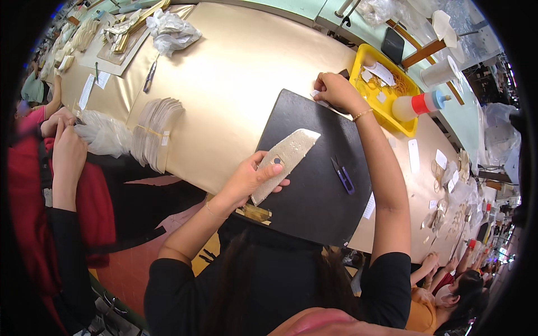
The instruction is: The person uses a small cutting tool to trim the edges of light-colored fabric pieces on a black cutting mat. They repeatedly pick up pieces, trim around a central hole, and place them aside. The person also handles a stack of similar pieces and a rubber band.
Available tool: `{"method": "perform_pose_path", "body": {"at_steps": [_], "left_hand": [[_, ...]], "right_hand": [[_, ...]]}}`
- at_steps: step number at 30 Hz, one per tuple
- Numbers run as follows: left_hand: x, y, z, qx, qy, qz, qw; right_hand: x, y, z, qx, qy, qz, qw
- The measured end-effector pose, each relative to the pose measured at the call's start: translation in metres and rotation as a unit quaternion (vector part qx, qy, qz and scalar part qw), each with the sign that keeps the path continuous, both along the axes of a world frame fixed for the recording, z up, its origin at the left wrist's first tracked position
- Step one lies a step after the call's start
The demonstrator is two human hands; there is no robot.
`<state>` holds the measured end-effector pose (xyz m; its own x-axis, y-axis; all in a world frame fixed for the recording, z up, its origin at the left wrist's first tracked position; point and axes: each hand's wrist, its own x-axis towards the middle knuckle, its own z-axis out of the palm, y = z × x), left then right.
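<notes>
My left hand [252, 182] is closed on a flat, glittery beige piece [294, 148], long with a slanted end and a small dark round spot near my thumb. The piece is tilted above a black board [314, 193]. My right hand [338, 92] reaches to the board's far right edge, beside a yellow basket [413, 126]. Its fingers are bent together next to small white pieces [320, 101]; what they hold, if anything, is hidden. Thread snips with purple handles [346, 180] lie on the board.
Rubber bands and tags fill the basket, against which a bottle with a red band [412, 106] leans. A bundled stack of beige pieces [154, 131] stands left, near another person's hands [67, 137]. Farther off lie a crumpled plastic bag [171, 32] and more snips [149, 77].
</notes>
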<state>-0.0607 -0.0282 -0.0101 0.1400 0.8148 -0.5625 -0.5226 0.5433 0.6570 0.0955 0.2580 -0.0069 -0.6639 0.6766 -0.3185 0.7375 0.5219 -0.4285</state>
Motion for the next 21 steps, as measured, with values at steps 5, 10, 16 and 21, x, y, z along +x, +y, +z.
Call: {"method": "perform_pose_path", "body": {"at_steps": [5, 10, 16, 21], "left_hand": [[0.001, 0.0, 0.0, 0.024, 0.0, 0.012, 1.0], [-0.001, 0.002, 0.0, 0.03, 0.0, 0.029, 0.999], [-0.002, 0.004, 0.0, 0.059, 0.027, 0.043, 0.997], [0.0, 0.003, 0.001, 0.081, 0.032, 0.06, 0.994]], "right_hand": [[0.003, -0.004, -0.001, 0.035, 0.041, 0.004, 0.999], [0.004, 0.0, 0.001, 0.071, 0.136, -0.049, 0.987], [0.01, -0.006, 0.021, -0.106, 0.26, -0.205, 0.938], [0.017, -0.054, 0.059, -0.192, 0.417, -0.199, 0.866]]}}
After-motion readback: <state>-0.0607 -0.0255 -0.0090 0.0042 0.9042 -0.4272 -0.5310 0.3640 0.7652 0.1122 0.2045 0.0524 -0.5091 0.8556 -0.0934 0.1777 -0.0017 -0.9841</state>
